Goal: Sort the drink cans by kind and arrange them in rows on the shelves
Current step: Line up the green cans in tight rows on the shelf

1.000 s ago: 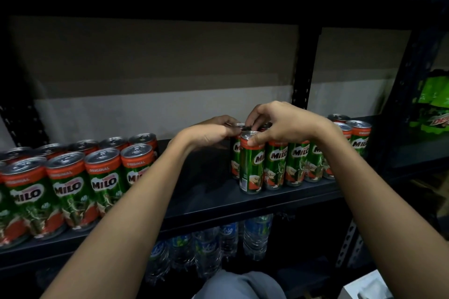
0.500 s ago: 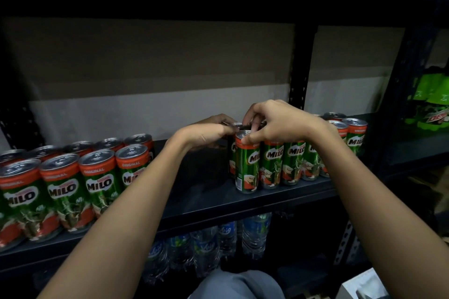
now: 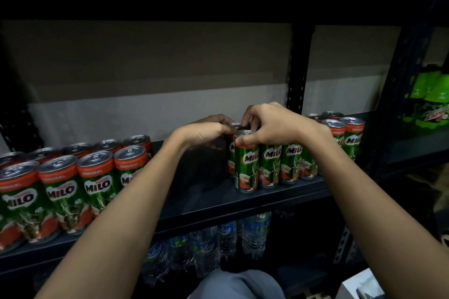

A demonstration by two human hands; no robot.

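Both hands met at the tops of the slim Milo cans just right of the frame's centre. Right hand (image 3: 272,126) had its fingers curled over the rim of the front slim can (image 3: 246,161), thumb against the can's near edge — a pinch at the top. Left hand (image 3: 206,132) was curled at the top of the can behind it (image 3: 235,126), though whether it truly gripped that can could not be told. The front can stood upright on the dark shelf (image 3: 206,192), touching the next can in a row of slim cans (image 3: 289,162) running toward the right. Wider Milo cans (image 3: 349,135) stood past the right wrist — and two rows of wide Milo cans (image 3: 73,184) filled the lower left. Water bottles (image 3: 218,245) sat below the shelf, green bottles (image 3: 430,99) at the right edge.
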